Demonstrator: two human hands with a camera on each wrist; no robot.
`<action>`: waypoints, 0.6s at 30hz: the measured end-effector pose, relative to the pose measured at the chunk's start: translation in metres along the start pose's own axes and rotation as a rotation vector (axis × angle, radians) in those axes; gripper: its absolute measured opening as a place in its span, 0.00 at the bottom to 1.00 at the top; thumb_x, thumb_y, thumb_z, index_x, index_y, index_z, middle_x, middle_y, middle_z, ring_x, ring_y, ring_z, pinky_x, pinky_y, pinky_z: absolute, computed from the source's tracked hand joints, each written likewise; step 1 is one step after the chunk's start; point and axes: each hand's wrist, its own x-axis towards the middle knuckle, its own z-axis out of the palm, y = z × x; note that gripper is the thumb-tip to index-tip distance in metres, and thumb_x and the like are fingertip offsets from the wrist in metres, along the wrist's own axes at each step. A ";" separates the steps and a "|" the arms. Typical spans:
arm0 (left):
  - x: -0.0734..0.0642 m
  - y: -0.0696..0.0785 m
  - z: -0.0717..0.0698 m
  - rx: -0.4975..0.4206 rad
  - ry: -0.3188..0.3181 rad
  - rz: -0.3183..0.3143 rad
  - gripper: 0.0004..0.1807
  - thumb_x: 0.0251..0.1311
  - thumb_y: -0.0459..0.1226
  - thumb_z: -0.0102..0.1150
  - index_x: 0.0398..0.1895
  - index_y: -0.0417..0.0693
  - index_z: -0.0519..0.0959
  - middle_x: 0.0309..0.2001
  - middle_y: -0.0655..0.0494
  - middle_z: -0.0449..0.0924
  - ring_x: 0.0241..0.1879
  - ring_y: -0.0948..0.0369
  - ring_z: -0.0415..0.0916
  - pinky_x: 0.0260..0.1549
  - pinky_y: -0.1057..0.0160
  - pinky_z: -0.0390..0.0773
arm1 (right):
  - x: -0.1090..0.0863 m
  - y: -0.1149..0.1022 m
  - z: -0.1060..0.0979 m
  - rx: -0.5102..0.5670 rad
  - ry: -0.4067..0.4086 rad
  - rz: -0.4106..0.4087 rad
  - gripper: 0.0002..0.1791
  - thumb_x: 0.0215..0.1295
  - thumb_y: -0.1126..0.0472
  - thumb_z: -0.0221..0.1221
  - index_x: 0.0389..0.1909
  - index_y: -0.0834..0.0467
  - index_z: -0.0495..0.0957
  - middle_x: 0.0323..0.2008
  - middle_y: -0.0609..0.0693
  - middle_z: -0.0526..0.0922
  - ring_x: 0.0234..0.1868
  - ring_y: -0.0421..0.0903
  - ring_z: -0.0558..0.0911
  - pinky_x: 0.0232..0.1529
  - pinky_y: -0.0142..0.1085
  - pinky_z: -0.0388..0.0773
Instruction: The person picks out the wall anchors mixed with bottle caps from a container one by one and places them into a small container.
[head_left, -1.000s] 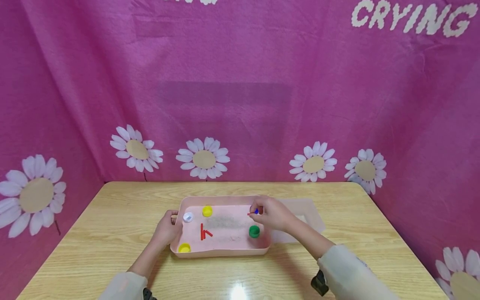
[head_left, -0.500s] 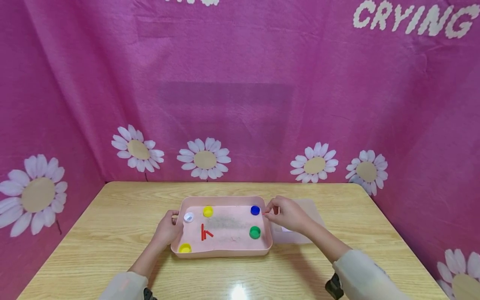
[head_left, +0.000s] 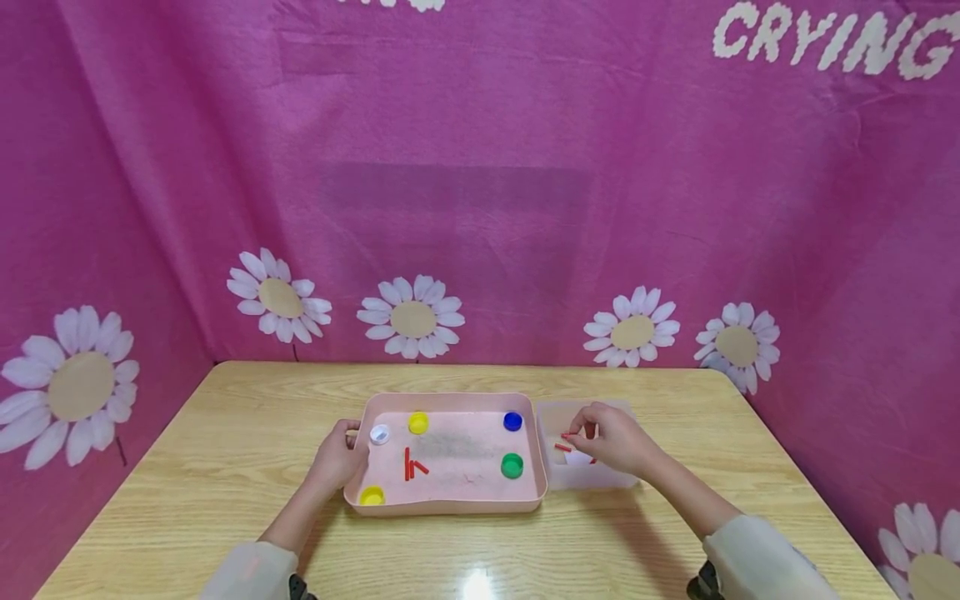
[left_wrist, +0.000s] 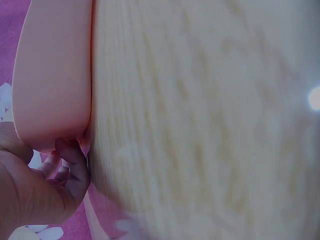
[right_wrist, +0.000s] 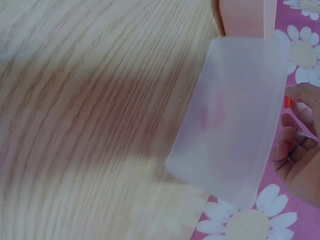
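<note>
My left hand grips the left end of a shallow pink tray; in the left wrist view its fingers curl at the outside of the tray's end wall. Thumb and fingertips of my right hand pinch a short red stick over a translucent plastic box, right of the tray. Inside that box lie another red stick and something white, partly hidden by the hand. Several red sticks lie in the left half of the tray.
Round caps sit around the tray: white, yellow, blue, green and a second yellow cap. Tray and box stand side by side on a wooden table. A pink flowered curtain hangs behind.
My right hand has moved right with the red stick, from over the blue cap in the tray to over the translucent box. My left hand stays at the tray's left end.
</note>
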 end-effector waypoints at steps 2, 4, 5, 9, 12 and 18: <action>0.000 0.000 -0.001 0.001 0.003 -0.001 0.23 0.59 0.30 0.46 0.59 0.34 0.61 0.39 0.40 0.73 0.34 0.55 0.73 0.29 0.65 0.76 | -0.001 0.004 -0.001 -0.004 0.003 0.000 0.03 0.53 0.64 0.63 0.24 0.55 0.78 0.21 0.42 0.72 0.24 0.33 0.67 0.24 0.28 0.67; 0.000 -0.001 -0.001 0.005 0.005 -0.003 0.23 0.59 0.30 0.46 0.59 0.34 0.61 0.39 0.40 0.73 0.34 0.55 0.73 0.28 0.66 0.75 | -0.003 0.008 -0.003 -0.003 0.000 0.005 0.03 0.52 0.65 0.63 0.23 0.56 0.78 0.21 0.42 0.73 0.24 0.34 0.67 0.24 0.28 0.66; 0.000 -0.001 -0.001 0.008 0.006 -0.005 0.23 0.59 0.29 0.46 0.59 0.34 0.61 0.39 0.41 0.73 0.34 0.55 0.73 0.28 0.66 0.75 | -0.004 0.010 -0.003 -0.003 -0.002 0.010 0.03 0.52 0.65 0.63 0.23 0.56 0.78 0.20 0.43 0.72 0.24 0.34 0.67 0.24 0.28 0.66; 0.001 -0.003 -0.001 0.012 0.018 0.005 0.23 0.58 0.29 0.46 0.59 0.34 0.62 0.39 0.41 0.74 0.34 0.55 0.73 0.29 0.65 0.76 | -0.005 0.016 -0.003 -0.004 -0.014 0.042 0.03 0.53 0.63 0.63 0.24 0.56 0.78 0.20 0.43 0.72 0.23 0.35 0.66 0.23 0.28 0.65; 0.001 -0.003 -0.001 0.014 0.021 0.011 0.23 0.58 0.30 0.46 0.58 0.33 0.62 0.38 0.40 0.74 0.33 0.55 0.74 0.29 0.65 0.76 | -0.004 0.018 -0.003 -0.010 -0.026 0.056 0.04 0.54 0.63 0.63 0.24 0.56 0.78 0.20 0.43 0.72 0.24 0.35 0.66 0.23 0.28 0.65; 0.002 -0.003 0.000 0.010 0.028 0.012 0.23 0.59 0.30 0.46 0.58 0.33 0.63 0.39 0.40 0.75 0.34 0.55 0.74 0.29 0.65 0.76 | -0.002 0.023 -0.004 0.002 -0.061 0.047 0.03 0.55 0.64 0.62 0.25 0.57 0.78 0.20 0.44 0.73 0.25 0.35 0.67 0.24 0.28 0.66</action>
